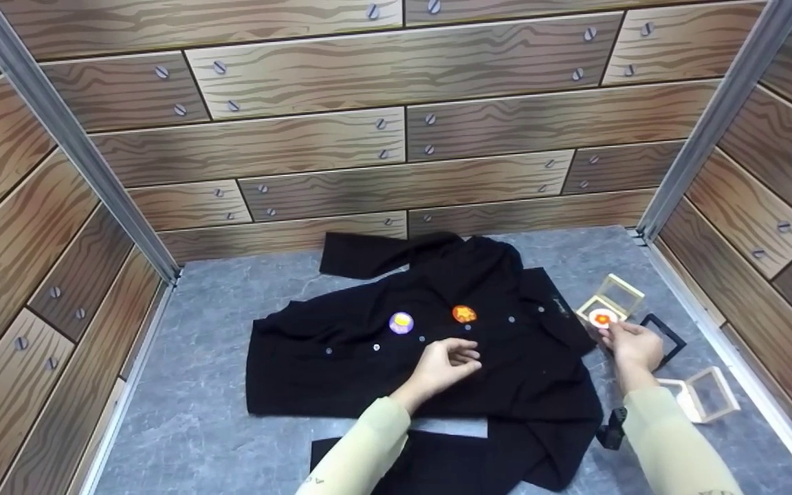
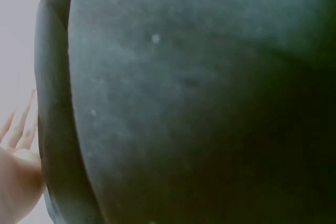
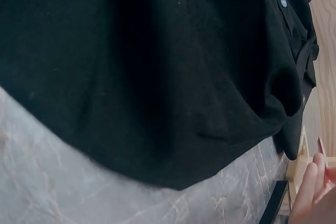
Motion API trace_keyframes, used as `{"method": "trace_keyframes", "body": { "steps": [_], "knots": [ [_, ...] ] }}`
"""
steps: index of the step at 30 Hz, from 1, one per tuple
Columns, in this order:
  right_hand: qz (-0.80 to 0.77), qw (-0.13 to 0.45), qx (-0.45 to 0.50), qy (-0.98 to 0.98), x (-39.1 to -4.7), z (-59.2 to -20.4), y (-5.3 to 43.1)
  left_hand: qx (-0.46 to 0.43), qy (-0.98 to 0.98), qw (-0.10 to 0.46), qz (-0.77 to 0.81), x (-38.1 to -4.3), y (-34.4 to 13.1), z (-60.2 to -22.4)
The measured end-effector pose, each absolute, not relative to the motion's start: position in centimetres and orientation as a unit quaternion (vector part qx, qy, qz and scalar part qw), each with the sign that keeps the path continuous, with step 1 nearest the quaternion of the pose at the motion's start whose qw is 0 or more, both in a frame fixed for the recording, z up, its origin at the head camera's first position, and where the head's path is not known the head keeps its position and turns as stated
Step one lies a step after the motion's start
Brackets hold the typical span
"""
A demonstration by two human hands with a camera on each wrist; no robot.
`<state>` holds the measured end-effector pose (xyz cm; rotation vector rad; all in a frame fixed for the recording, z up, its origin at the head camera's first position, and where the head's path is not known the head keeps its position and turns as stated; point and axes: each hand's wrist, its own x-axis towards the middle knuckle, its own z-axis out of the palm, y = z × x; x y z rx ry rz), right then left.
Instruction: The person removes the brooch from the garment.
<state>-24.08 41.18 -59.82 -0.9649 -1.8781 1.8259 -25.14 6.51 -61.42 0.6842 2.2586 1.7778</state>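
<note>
Right hand pinching a round white, red-centred badge at an open yellow square case; left hand, thumb and fingers apart, over a black cloth shirt

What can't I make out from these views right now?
- Head: small marks on the purple-and-yellow badge, too small to read.
- Head: part of the white-and-red badge, behind the right hand.
- Head: part of the black frame, behind that same hand.
- Head: part of the pale case, behind the right sleeve.
- Left wrist: fabric detail on the black shirt, blurred.
- Left wrist: part of the left hand, cut off by the left edge.
</note>
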Motion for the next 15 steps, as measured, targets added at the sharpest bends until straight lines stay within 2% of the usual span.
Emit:
{"method": "trace_keyframes", "body": {
  "steps": [15],
  "knots": [
    [0.677, 0.184, -0.367, -0.611, -24.78, -59.45, 41.16, 0.300, 0.743, 0.142, 0.581, -24.61, 7.14, -61.00]
  ]
}}
